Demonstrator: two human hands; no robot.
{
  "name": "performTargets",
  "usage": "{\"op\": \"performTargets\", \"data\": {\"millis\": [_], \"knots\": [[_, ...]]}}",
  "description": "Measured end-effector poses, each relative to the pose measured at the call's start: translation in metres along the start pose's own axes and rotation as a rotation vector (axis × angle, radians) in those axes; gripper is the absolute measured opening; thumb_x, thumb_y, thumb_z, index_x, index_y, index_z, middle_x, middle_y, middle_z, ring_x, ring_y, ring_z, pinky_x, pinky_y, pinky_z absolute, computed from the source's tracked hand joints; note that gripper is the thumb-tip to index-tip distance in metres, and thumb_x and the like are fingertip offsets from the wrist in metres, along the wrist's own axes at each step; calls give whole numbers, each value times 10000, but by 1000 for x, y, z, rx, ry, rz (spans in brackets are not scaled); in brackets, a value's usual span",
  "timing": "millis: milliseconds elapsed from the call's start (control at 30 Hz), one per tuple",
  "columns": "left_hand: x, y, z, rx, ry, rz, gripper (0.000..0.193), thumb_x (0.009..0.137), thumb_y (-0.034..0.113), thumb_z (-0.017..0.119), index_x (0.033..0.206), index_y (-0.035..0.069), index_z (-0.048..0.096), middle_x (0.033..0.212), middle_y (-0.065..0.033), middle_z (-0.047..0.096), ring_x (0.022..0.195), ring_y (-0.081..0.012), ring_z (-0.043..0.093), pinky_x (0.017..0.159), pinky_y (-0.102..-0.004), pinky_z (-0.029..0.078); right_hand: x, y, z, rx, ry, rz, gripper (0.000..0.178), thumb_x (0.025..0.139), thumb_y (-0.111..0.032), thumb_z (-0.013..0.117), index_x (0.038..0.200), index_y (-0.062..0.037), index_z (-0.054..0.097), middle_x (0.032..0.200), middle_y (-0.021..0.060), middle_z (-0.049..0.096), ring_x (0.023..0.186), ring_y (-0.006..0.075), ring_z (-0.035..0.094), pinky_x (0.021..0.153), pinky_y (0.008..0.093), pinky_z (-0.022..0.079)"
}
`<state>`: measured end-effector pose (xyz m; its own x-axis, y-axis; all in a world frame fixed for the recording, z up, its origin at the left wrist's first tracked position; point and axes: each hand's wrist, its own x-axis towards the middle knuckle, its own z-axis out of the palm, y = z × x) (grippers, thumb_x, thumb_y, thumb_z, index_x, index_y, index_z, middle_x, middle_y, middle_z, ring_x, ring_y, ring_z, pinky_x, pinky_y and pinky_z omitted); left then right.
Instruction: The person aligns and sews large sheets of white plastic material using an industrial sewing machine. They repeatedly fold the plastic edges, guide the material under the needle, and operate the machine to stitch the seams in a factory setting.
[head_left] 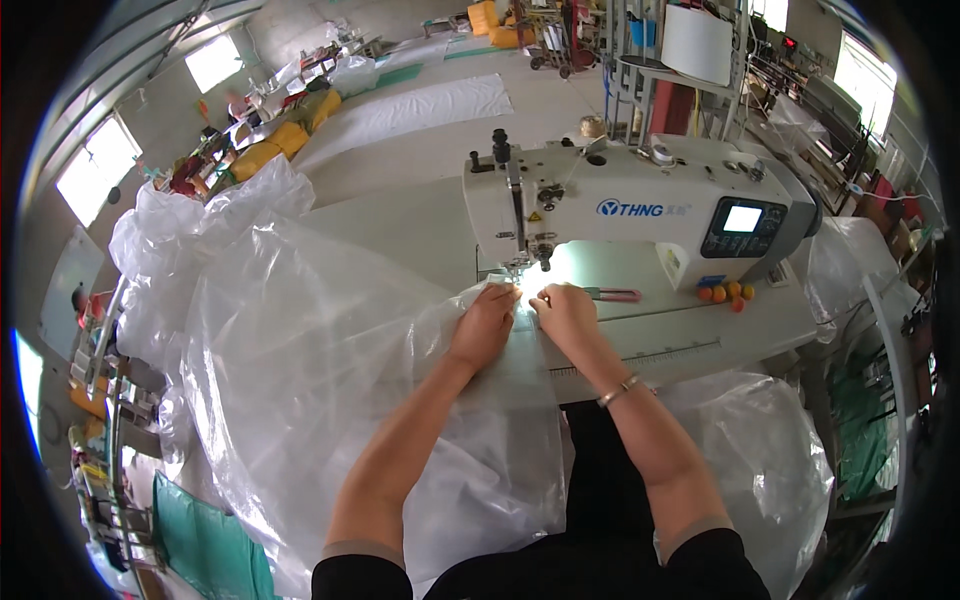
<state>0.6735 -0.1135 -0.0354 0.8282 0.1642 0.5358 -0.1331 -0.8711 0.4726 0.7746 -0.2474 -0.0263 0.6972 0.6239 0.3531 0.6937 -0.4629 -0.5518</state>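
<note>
A white industrial sewing machine stands in front of me, its lamp lighting the needle area. A big clear plastic sheet spreads over the left of the table and down across my lap, its edge reaching the presser foot. My left hand is closed on that edge, just below and left of the needle. To the right of the needle, my right hand is closed in a pinch at the bright spot; what its fingertips hold is too small to tell. Beside it lies a pink-handled cutter.
Several small orange and yellow balls or fruits sit under the machine's control panel. A ruler strip runs along the table's front edge. More clear plastic hangs at my right. A white thread cone stands behind the machine.
</note>
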Motion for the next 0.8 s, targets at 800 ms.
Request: {"op": "performTargets", "data": {"millis": [800], "knots": [[-9,-13,0,-99,36,0,273,721,-43,560,986,-29,623,1064,-180,627,1015,-362,578,933,-403,448,3,-20,28,-307,-130,-262,177,720,-28,625,895,-17,651,869,133,624,783,306,644,681,398,521]]}}
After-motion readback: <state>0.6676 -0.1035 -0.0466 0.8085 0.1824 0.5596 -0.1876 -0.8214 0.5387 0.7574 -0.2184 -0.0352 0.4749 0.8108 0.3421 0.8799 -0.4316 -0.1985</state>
